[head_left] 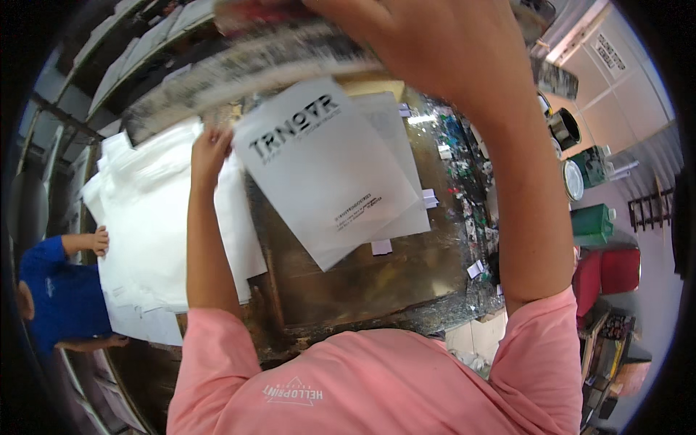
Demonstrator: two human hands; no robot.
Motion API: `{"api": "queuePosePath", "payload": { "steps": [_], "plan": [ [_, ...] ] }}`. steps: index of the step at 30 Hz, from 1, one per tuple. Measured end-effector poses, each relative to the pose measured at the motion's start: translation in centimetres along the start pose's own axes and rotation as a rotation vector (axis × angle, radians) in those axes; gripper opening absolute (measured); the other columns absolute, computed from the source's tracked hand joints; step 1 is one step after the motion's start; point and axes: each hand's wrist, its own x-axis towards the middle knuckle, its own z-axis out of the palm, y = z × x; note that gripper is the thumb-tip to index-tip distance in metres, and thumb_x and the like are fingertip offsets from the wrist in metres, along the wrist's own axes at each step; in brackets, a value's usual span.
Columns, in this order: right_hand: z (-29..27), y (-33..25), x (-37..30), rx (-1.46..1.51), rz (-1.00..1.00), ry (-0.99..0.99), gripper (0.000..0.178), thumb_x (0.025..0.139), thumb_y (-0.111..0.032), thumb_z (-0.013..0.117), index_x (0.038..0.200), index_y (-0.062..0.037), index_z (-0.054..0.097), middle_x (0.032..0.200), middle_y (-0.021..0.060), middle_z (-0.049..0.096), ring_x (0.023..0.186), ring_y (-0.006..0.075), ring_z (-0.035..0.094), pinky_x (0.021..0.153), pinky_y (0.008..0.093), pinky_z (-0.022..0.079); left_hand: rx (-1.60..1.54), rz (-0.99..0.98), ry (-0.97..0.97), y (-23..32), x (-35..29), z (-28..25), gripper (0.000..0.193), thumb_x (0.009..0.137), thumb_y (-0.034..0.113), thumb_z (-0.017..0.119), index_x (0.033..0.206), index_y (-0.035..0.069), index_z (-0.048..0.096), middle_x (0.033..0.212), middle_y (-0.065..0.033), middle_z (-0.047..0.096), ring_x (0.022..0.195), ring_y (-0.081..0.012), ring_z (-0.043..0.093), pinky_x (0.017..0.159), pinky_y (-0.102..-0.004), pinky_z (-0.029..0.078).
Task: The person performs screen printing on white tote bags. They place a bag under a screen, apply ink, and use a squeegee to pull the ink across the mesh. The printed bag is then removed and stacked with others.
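My left hand (pixel 210 148) is closed on the upper left corner of a thin white printed sheet (pixel 312 188) with black lettering. The sheet lies at an angle over another pale sheet (pixel 402 167) on the brown worktop (pixel 348 290). My right hand (pixel 420 51) is raised at the top of the view, beside a blurred, paint-stained frame (pixel 239 76). Its fingers are cut off and smeared, so I cannot tell whether it holds the frame. Small folded pale tabs (pixel 381 248) lie around the sheets.
A pile of white sheets (pixel 145 217) is on the left, where a person in blue (pixel 54 283) has a hand (pixel 100 241) at its edge. Paint-spattered debris (pixel 471 188) lines the worktop's right side. Cans (pixel 564 129), green containers (pixel 593 223) and a red chair (pixel 616 272) stand farther right.
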Motion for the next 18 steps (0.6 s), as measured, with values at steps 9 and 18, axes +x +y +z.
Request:
{"api": "queuePosePath", "payload": {
  "steps": [9, 18],
  "plan": [
    [1.1, -0.4, -2.8, -0.111, -0.025, 0.013, 0.050, 0.100, -0.048, 0.066, 0.086, -0.0004, 0.072, 0.077, 0.0195, 0.069, 0.078, 0.0376, 0.069, 0.081, 0.0501, 0.050, -0.107, -0.100, 0.743, -13.3, -23.5, -16.7, 0.021, 0.108, 0.023, 0.072, 0.105, 0.002, 0.068, 0.083, -0.0015, 0.066, 0.070, -0.0081, 0.058, 0.065, -0.0238, 0.048],
    [1.6, -0.4, -4.1, -0.167, -0.052, 0.004, 0.045, 0.104, -0.044, 0.065, 0.101, 0.0001, 0.075, 0.091, 0.0235, 0.072, 0.092, 0.0426, 0.069, 0.088, 0.0493, 0.048, 0.995, 0.336, 0.402, -5.3, -28.7, -13.7, 0.069, 0.103, 0.037, 0.074, 0.157, 0.002, 0.051, 0.166, -0.0219, 0.046, 0.160, -0.0332, 0.037, 0.133, -0.0605, 0.020]
  ]
}}
